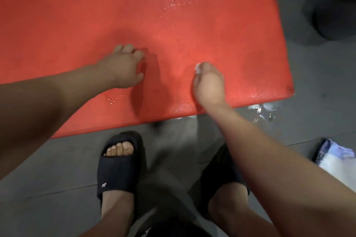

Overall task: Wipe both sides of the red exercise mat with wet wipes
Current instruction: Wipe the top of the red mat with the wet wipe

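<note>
The red exercise mat [77, 15] lies flat on the grey floor and fills the upper part of the view, with wet streaks glistening near its top middle and front edge. My right hand [209, 82] grips a small white wet wipe [198, 67] and presses it onto the mat near the front edge. My left hand [125, 67] rests on the mat to the left, its fingers bent and its fingertips touching the surface, holding nothing.
My feet in black slides [117, 165] stand on the grey floor just in front of the mat. A white and blue wipes packet [335, 158] lies at the right. A dark round object [335, 15] sits past the mat's right edge. Water glistens on the floor [264, 110].
</note>
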{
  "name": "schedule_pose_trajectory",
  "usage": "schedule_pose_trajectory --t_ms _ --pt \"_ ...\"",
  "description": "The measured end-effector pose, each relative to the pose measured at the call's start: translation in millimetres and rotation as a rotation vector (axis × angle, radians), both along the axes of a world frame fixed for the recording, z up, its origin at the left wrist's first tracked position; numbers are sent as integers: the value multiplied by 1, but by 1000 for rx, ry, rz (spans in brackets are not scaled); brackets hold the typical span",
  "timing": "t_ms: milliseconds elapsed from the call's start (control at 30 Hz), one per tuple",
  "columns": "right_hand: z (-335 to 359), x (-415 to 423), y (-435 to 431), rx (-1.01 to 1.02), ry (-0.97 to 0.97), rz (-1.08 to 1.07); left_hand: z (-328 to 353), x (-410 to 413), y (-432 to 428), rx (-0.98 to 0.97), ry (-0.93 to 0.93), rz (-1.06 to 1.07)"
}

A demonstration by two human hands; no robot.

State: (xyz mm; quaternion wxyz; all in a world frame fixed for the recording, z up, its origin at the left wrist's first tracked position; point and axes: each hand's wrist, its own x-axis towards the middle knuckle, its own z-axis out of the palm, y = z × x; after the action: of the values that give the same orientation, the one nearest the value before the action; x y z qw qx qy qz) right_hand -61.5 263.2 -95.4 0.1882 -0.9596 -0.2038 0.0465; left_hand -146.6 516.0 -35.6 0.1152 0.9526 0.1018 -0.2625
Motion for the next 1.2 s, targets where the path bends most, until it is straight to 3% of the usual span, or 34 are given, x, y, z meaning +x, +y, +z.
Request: schedule_pose_trajectory --t_ms 67,133,300,400,467,600,667,800,900,967,1100,1133,1200 --pt "-1 -15 6 1 14 294 -6 9 -2 -13 -55 28" --pt "-1 6 -5 -8 8 321 -12 17 -5 -11 -97 43" --pt "-2 82 -43 5 35 -278 -29 34 -4 -6 -221 86" --pt "0 77 -16 64 68 -436 -37 45 2 21 -312 113" --pt "0 49 10 107 63 -293 -43 54 6 33 -371 145" --pt "7 11 21 22 105 287 -53 73 8 64 -478 213" --pt "5 36 3 -30 63 229 -58 80 6 86 -511 238" --pt "0 89 -24 -3 -33 -149 -71 85 4 109 -530 246" --pt "-2 91 -10 38 -17 -237 -75 84 5 127 -562 252" --pt "-1 70 9 93 5 -181 -77 82 5 134 -575 248" --pt "6 36 31 121 116 332 -79 80 6 116 -589 246" --pt "5 45 25 92 116 370 -80 80 7 115 -596 249" --pt "5 72 7 20 49 217 -81 79 8 120 -606 249"
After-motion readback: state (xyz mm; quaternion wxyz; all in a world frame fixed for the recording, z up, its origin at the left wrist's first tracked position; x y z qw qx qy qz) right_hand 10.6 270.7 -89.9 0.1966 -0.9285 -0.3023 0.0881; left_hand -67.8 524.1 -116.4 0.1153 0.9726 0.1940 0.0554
